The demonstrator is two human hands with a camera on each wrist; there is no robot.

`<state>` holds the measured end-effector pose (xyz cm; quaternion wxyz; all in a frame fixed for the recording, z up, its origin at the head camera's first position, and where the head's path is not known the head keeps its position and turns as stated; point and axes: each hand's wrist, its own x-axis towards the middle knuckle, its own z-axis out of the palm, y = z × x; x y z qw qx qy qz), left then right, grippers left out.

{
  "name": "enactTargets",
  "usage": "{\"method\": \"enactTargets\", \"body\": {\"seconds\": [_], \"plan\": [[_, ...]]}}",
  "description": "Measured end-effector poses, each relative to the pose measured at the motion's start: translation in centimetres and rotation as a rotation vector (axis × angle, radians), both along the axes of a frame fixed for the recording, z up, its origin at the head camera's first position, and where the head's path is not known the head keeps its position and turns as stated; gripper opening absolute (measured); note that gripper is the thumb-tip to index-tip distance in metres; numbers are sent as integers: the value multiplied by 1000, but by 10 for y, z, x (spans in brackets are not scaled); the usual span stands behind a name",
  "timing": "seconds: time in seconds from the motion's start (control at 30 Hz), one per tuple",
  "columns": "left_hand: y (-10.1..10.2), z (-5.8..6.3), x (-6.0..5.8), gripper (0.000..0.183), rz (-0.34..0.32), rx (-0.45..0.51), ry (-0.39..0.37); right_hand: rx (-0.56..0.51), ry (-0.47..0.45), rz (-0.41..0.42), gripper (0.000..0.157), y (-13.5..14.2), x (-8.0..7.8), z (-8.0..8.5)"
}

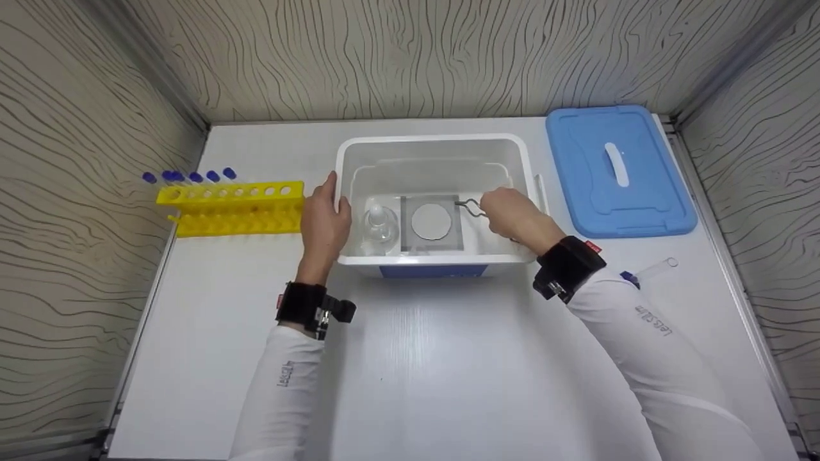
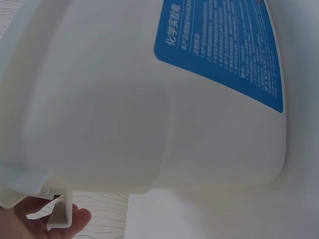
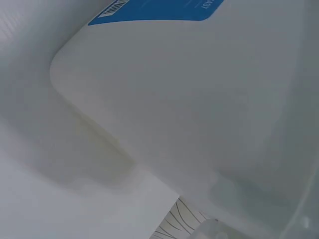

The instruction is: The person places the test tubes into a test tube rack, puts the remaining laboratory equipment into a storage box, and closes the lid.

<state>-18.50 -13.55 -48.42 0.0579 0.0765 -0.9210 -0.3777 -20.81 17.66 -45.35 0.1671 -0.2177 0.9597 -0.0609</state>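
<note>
In the head view, my right hand [image 1: 516, 214] reaches into a white plastic storage box [image 1: 432, 260] and holds metal crucible tongs [image 1: 473, 207]. Their wavy jaws point left, with the tips at the edge of a wire gauze [image 1: 457, 224] that has a round white centre. Left of the gauze, inside the box, stands a clear glass alcohol lamp [image 1: 380, 225]. My left hand [image 1: 323, 221] grips the box's left side, thumb at the rim. In the left wrist view its fingers [image 2: 80, 219] show around the white side handle [image 2: 61, 215]. The right wrist view shows only the box's outer wall [image 3: 189, 99].
A yellow test tube rack [image 1: 240, 224] with several blue-capped tubes stands left of the box, close to my left hand. A blue lid [image 1: 583, 166] with a white handle lies at the right. Near my right forearm lies a loose blue-capped test tube [image 1: 655, 269]. Patterned panels enclose the table.
</note>
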Motion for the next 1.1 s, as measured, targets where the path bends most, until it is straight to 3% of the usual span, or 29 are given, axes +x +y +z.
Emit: {"method": "enactTargets", "body": {"seconds": [0.27,0.57,0.9,1.1], "plan": [[1,2,0,54,-2,-2,-18,6,-12,11,15,0,-5,-8],[2,2,-1,54,-4,0,-35,81,-36,-13,9,-2,-8,-17],[1,2,0,53,2,7,-13,165,24,72,6,-6,0,-25],[0,1,0,53,4,-2,-16,135,36,89,22,-4,0,-26]]}}
